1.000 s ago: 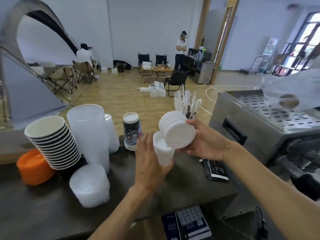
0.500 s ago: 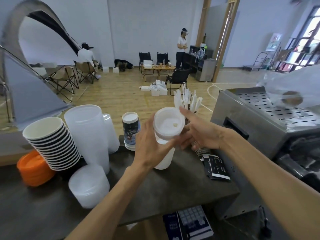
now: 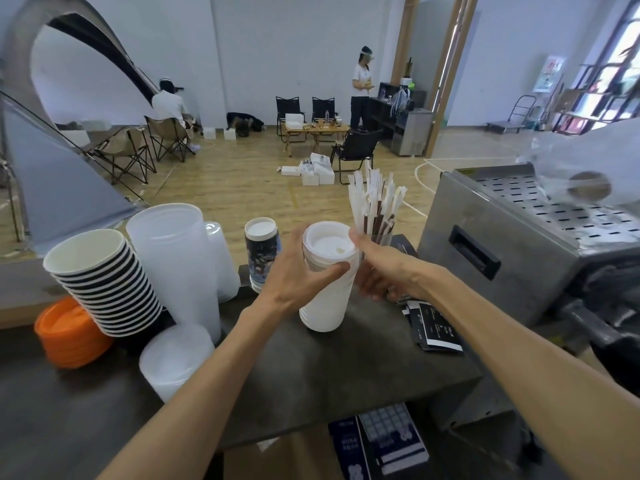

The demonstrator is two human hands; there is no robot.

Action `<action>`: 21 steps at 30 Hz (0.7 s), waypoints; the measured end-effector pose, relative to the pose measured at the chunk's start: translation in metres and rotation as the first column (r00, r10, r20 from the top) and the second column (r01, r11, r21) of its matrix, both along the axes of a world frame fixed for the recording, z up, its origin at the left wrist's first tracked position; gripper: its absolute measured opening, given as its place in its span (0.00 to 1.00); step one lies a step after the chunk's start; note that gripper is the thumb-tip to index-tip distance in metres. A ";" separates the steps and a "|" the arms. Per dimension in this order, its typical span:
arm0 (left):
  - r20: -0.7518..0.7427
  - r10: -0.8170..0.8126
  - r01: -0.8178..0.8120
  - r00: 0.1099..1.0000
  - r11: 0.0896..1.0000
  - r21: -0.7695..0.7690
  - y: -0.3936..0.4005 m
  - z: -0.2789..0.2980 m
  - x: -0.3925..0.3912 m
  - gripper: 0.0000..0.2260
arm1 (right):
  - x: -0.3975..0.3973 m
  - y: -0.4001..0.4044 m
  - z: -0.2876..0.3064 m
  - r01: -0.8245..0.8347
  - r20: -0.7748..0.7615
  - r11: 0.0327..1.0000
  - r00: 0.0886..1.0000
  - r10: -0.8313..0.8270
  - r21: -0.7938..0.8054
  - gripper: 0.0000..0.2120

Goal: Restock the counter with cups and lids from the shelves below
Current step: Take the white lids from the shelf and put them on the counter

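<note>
A tall stack of white lids [image 3: 323,306] stands on the dark counter [image 3: 311,379] in the middle of the view. My left hand [image 3: 298,278] grips the stack's upper part from the left, thumb across its front. My right hand [image 3: 384,271] holds the stack from the right, its thumb up against the top lid's rim [image 3: 330,242] and its fingers curled beside the stack. To the left stand a leaning stack of black paper cups [image 3: 104,282], a stack of translucent plastic cups [image 3: 176,258] and a stack of printed cups [image 3: 262,258].
Orange lids [image 3: 65,334] and translucent lids [image 3: 176,358] lie at the counter's left front. A holder of wrapped straws [image 3: 374,209] stands just behind my right hand. Black sachets [image 3: 433,327] lie to the right, beside a steel machine [image 3: 502,244].
My right hand set the white lids it carried on top of the stack held by my left hand. Both hands now hold the taller stack upright on the counter.
</note>
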State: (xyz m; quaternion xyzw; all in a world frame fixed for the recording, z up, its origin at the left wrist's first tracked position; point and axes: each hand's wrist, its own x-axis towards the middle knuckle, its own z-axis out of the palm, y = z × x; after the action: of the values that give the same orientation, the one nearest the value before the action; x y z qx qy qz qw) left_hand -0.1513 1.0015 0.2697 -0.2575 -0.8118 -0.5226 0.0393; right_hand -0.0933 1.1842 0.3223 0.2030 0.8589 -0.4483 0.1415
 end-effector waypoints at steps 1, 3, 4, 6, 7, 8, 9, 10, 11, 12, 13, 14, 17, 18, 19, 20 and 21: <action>0.002 -0.008 0.008 1.000 1.000 0.004 -0.001 0.000 0.000 0.40 | -0.001 0.000 -0.001 0.018 -0.029 1.000 0.999 -0.018 -0.009 0.44; 0.018 -0.019 0.019 1.000 1.000 0.019 -0.002 -0.001 0.001 0.40 | -0.003 0.001 -0.005 0.035 -0.119 0.999 0.992 -0.039 -0.034 0.39; 0.026 -0.024 0.024 0.999 0.999 0.023 -0.002 -0.002 0.001 0.40 | -0.003 0.000 -0.006 0.026 -0.151 0.998 0.988 -0.036 -0.065 0.37; 0.031 -0.032 0.031 0.999 0.999 0.034 -0.002 -0.004 0.002 0.41 | -0.003 -0.005 -0.009 0.010 -0.156 0.984 0.987 -0.038 -0.176 0.33; 0.029 -0.039 0.038 0.999 0.999 0.039 -0.001 -0.004 0.003 0.42 | -0.002 -0.009 -0.010 0.017 -0.148 0.972 0.988 -0.053 -0.235 0.31; 0.026 -0.052 0.050 0.998 0.998 0.041 0.000 -0.003 0.004 0.42 | -0.001 -0.013 -0.011 0.029 -0.147 0.959 0.986 -0.073 -0.283 0.28; 0.024 -0.066 0.065 0.998 0.997 0.040 0.002 -0.002 0.005 0.42 | 0.000 -0.017 -0.013 0.039 -0.152 0.949 0.984 -0.091 -0.314 0.24; 0.025 -0.078 0.077 0.997 0.996 0.042 0.004 -0.003 0.005 0.42 | -0.001 -0.019 -0.016 0.052 -0.162 0.944 0.981 -0.110 -0.325 0.21; 0.024 -0.084 0.083 0.996 0.995 0.045 0.005 -0.003 0.006 0.40 | -0.002 -0.021 -0.018 0.064 -0.171 0.943 0.977 -0.125 -0.326 0.20; 0.021 -0.082 0.081 0.996 0.995 0.054 0.007 -0.003 0.007 0.39 | -0.003 -0.022 -0.020 0.072 -0.181 0.944 0.974 -0.136 -0.323 0.21; 0.017 -0.073 0.071 0.997 0.995 0.064 0.008 -0.005 0.007 0.38 | -0.003 -0.023 -0.021 0.077 -0.190 0.945 0.971 -0.143 -0.319 0.22; 0.015 -0.064 0.062 0.998 0.995 0.076 0.008 -0.008 0.007 0.37 | -0.003 -0.023 -0.021 0.082 -0.197 0.944 0.969 -0.151 -0.320 0.22; 0.014 -0.056 0.054 0.998 0.993 0.107 0.009 -0.015 0.008 0.39 | -0.002 -0.023 -0.024 0.080 -0.209 0.932 0.965 -0.161 -0.352 0.26; 0.012 -0.055 0.053 0.998 0.993 0.108 0.009 -0.020 0.007 0.40 | -0.002 -0.023 -0.026 0.082 -0.208 0.926 0.964 -0.169 -0.369 0.28; 0.016 -0.046 0.044 0.999 0.995 0.090 0.009 -0.028 0.006 0.39 | -0.003 -0.022 -0.028 0.092 -0.199 0.918 0.963 -0.180 -0.385 0.29; 0.036 -0.038 0.036 0.999 0.997 0.062 0.009 -0.038 0.006 0.39 | -0.003 -0.021 -0.031 0.102 -0.185 0.908 0.964 -0.191 -0.407 0.30; 0.061 -0.015 0.013 0.998 0.999 0.035 0.009 -0.050 0.006 0.41 | -0.004 -0.022 -0.032 0.111 -0.174 0.898 0.964 -0.201 -0.426 0.30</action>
State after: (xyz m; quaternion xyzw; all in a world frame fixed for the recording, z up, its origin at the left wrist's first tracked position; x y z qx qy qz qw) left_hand -0.1452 1.0108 0.2200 -0.2464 -0.8017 -0.5444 0.0153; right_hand -0.0969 1.1627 0.2898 0.1877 0.7358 -0.6486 0.0514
